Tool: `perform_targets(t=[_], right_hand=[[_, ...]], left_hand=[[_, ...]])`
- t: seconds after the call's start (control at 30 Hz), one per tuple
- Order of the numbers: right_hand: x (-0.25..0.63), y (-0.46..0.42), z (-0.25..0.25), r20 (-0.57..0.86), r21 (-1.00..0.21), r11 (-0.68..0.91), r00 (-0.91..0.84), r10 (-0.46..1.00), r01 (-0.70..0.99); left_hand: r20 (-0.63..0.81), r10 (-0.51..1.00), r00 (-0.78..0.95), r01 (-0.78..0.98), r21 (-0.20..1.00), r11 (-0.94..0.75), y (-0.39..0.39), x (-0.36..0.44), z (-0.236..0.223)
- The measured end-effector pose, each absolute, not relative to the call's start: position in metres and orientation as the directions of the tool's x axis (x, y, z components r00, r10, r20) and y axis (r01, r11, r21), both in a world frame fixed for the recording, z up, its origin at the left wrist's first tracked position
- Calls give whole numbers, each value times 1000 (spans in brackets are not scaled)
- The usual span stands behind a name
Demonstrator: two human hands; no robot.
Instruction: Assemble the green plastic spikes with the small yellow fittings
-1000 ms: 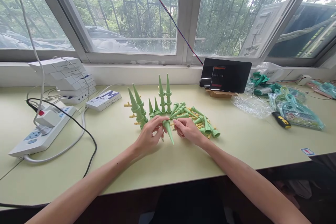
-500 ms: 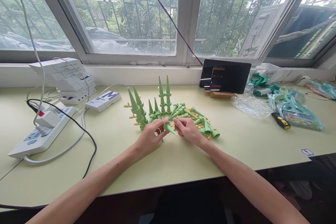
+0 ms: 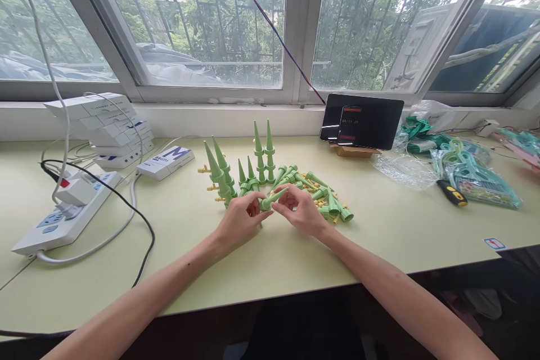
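In the middle of the table, my left hand (image 3: pixel 242 216) grips a green plant watering spike (image 3: pixel 273 199) by its wide end. The spike's point slants up to the right. Curled fingers of my right hand (image 3: pixel 300 211) close about the pointed part; their exact contact is partly hidden. Behind my left hand stand several stacked green spikes (image 3: pixel 216 167) with small yellow valves (image 3: pixel 204 169). Two taller stacks (image 3: pixel 269 149) rise farther back. Beyond my right hand lies a loose pile of green spikes and yellow valves (image 3: pixel 323 191).
At left are a power strip (image 3: pixel 71 214) with cables, stacked white boxes (image 3: pixel 99 124) and a single white box (image 3: pixel 166 162). A tablet (image 3: pixel 379 121) leans on a cardboard stand at the back. Bagged scissors (image 3: pixel 468 157) and a yellow-black screwdriver handle (image 3: pixel 452 193) lie right.
The held spike has swung from pointing down-right to pointing up-right. My right hand has shifted slightly left, its fingers now around the spike's pointed part. The left hand stays almost in place.
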State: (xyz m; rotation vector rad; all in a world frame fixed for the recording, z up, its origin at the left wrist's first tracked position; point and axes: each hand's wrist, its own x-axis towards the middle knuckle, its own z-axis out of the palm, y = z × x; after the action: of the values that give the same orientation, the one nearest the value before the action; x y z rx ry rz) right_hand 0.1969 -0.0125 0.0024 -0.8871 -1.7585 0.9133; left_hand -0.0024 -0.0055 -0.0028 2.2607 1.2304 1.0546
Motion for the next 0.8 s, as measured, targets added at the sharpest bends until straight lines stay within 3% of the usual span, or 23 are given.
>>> perform_targets(t=[0.47,0.7,0.8], right_hand=[[197,-10,-2,378,-900,410,-207,903,146],[198,-8,4,302,-952,306,-179,936,-7],[197,-8,4,289,-956,293,-143,946,1]], left_hand=[[323,857,401,563,652,-509,-6,-2,0],[360,829,428,549,625,-555,-4,-4,-4],[381,812,442,551,599,-581,-4,-4,-5]])
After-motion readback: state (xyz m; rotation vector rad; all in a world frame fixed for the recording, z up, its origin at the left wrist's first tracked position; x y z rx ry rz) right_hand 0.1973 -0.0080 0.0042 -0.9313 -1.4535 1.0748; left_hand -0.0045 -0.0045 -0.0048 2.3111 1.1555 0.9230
